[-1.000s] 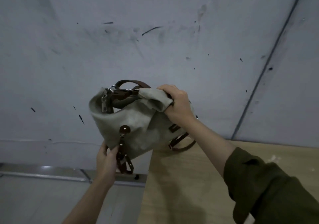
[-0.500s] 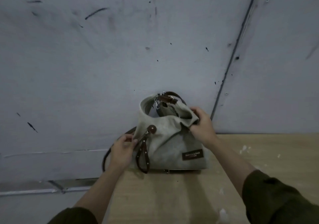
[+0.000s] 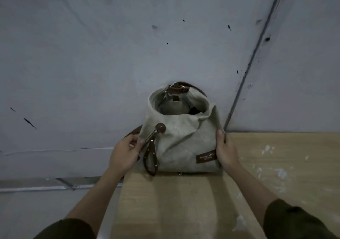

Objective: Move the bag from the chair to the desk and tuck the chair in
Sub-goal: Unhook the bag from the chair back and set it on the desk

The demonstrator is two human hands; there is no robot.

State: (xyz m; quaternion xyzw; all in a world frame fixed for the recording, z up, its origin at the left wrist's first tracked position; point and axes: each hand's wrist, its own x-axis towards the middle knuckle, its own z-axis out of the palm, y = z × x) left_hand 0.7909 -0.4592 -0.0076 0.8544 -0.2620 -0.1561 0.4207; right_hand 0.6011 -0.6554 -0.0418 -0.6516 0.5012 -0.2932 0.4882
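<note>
Against the scuffed grey wall [image 3: 92, 64] the canvas bag [image 3: 181, 139] already stands on the wooden table [image 3: 202, 202], left hand [image 3: 124, 154] and right hand [image 3: 227, 151] clasping its sides, so releasing it and tucking the unseen chair remain.

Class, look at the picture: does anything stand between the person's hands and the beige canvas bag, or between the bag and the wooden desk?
Nothing visible does. The beige canvas bag already sits upright on the light wooden desk, with the left hand and right hand pressed against its sides.
</note>
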